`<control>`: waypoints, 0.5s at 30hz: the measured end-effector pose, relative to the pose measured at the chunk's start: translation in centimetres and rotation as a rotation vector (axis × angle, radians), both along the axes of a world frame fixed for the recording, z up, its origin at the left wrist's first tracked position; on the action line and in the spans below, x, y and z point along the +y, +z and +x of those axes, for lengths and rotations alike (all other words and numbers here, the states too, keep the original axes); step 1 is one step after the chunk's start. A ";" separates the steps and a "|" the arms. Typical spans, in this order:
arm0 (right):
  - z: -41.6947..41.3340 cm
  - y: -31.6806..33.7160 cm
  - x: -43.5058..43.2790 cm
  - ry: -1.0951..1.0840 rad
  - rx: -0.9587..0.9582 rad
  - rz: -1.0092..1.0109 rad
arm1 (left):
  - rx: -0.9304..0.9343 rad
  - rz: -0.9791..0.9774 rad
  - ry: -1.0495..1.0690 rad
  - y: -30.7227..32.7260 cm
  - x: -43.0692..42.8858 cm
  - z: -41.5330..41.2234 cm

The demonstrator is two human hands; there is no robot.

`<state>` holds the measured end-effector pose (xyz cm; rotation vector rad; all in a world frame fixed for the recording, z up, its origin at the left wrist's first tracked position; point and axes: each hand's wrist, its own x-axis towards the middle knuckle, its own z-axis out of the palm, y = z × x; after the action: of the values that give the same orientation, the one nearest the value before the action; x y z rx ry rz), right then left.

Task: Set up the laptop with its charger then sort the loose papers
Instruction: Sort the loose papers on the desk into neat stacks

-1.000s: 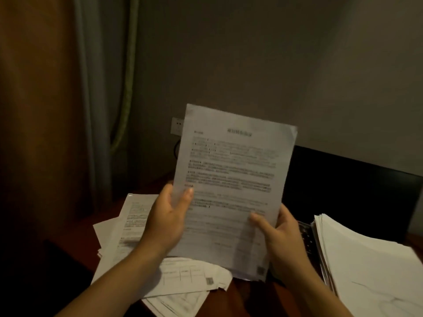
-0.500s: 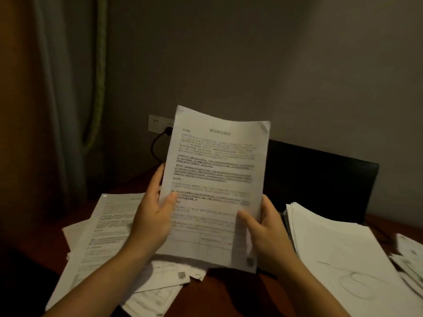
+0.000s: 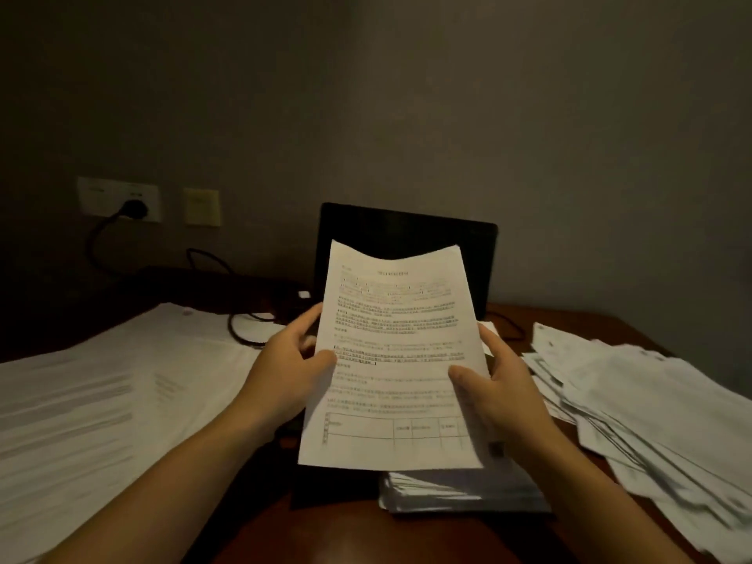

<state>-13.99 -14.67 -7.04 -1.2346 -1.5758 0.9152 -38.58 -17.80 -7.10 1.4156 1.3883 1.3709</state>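
I hold a printed sheet of paper upright in front of me. My left hand pinches its left edge with the thumb on the front. My right hand grips its right edge the same way. Behind the sheet stands the open black laptop, its screen dark. The charger plug sits in a wall socket at the left, and its black cable loops over the desk toward the laptop. A neat stack of papers lies on the laptop below the sheet.
Large printed sheets cover the desk's left side. A messy heap of loose papers spreads over the right side. Brown desk surface shows behind the heap. A second wall plate is beside the socket.
My view has swung to the right, so the laptop now stands in the middle and the left pile has slid left. Both hands keep their hold on the sheet, now lower.
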 end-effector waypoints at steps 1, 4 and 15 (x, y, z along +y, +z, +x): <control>1.1 -0.2 0.2 -0.024 -0.024 -0.031 | 0.062 -0.005 -0.006 0.0 0.4 0.9; 4.1 -0.5 0.9 -0.075 -0.105 -0.094 | 0.189 -0.033 0.000 -0.3 1.6 3.0; 7.4 -2.0 2.2 -0.163 -0.557 -0.067 | 0.584 -0.062 -0.081 -2.3 2.7 6.3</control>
<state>-6.57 -12.44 -9.08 -1.7409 -1.8393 0.5449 -32.33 -15.11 -9.36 1.8976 1.6872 0.8817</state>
